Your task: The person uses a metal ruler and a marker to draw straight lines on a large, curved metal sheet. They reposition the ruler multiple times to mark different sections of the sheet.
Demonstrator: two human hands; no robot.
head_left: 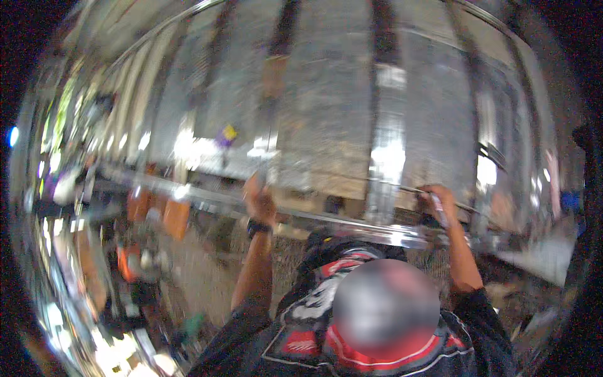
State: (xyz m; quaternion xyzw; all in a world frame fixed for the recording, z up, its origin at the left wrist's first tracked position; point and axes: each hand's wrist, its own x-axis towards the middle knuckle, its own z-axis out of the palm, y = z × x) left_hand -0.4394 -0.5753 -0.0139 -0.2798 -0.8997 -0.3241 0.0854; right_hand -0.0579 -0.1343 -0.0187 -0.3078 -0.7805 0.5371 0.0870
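Observation:
Motion blur softens the whole head view. A large grey panelled surface [333, 113] with dark cross strips stretches in front of me, bordered on my side by a shiny metal rail [295, 221]. My left hand [259, 200], with a dark band at the wrist, is at the rail's left part; its fingers are too smeared to read. Farther right, my right hand [440, 204] is closed over the near edge, around something pale and slim that I cannot make out. A thin rod or line [408, 188] runs up to that hand.
A small yellow and purple item [227, 134] is on the panel, left of centre. Orange pieces [176, 218] hang or stand below the rail at left. Blurred clutter with bright lights [119, 352] fills the lower left. A blue object [570, 200] shows at far right.

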